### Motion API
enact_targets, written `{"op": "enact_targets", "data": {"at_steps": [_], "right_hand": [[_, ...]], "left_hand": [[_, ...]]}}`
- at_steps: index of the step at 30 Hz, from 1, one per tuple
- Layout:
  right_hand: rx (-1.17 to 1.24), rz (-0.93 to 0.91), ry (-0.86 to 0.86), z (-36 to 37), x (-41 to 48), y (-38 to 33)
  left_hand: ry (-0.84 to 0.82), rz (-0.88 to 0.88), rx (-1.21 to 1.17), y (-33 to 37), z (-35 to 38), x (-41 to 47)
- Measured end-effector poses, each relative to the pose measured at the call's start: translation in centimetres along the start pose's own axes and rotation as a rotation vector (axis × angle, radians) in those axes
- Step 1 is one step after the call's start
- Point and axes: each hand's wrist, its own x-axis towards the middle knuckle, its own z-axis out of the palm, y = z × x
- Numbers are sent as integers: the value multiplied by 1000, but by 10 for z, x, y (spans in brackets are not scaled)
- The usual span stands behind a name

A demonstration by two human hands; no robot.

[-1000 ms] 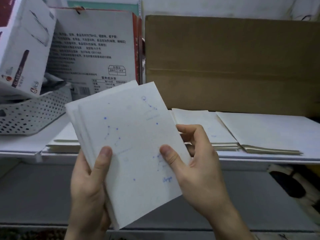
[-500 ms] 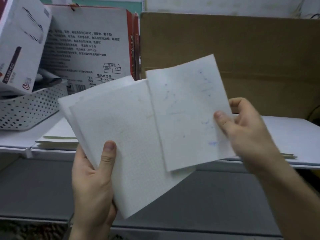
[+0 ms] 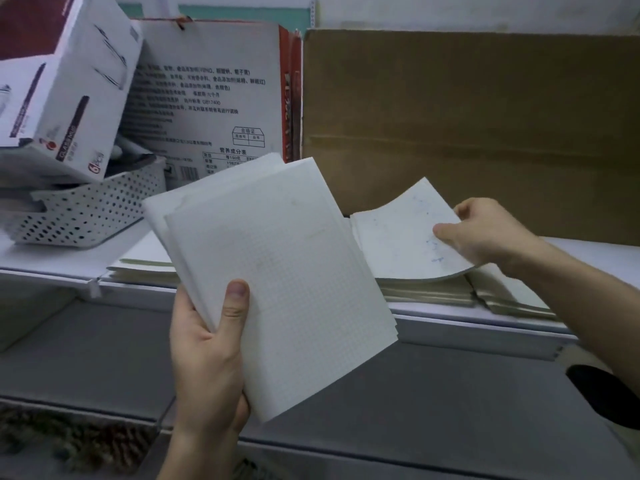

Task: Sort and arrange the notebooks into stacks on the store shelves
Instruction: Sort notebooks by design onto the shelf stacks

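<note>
- Left hand grips a bundle of notebooks at its lower left corner, thumb flat on the top cover and fingers curled beneath. The bundle is tilted and held in front of the shelf, not resting on it.
- Right hand pinches a single blue-marked notebook by its right edge, thumb on top. The notebook is over the middle stack. Its near edge is on the stack or just above it; I cannot tell if they touch.
- Handling, as a judgement: these are thin, light and soft-covered. The single notebook bows upward at its far corner under a one-edge pinch, so it is floppy rather than stiff.
- The bundle's covers look smooth and its edges are fanned, so the notebooks likely slide against each other. The best hold is probably across an edge or the spine, thumb above and fingers below, squaring the notebook before letting go.
- Two more stacks lie on the shelf: the left stack, partly hidden behind the bundle, and the right stack, just beside the middle one.
- The perforated basket at far left holds a tilted white box and some dark items too unclear to name.
- The brown cardboard box stands behind the stacks with its contents hidden. A printed carton stands beside it.
</note>
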Motion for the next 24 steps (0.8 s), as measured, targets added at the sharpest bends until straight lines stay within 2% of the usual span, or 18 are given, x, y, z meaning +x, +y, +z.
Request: {"op": "enact_targets", "data": {"at_steps": [3,5,6,9,12,16,24], "right_hand": [[-451,-98,111,-4,-3,-2],[-584,-178,182,-6,-5,1],[-566,-248,199,-7,-7,3],[-171,-470,105,-4,-35,-2],[317,-506,-83,7,-77,-12],[400,-479,-117,30,-109,-8],[744,-518,49,47,-127,17]], "left_hand": [[-6,-8,-23,1,1,1],[-10,-11,-36,1,3,0],[-7,-5,-34,1,4,0],[-23,-13,-39,-1,8,-1],[-60,-42,-58,-5,14,-5],[-140,-75,-94,-10,30,-13],[-280,-215,-100,-13,47,-19]]}}
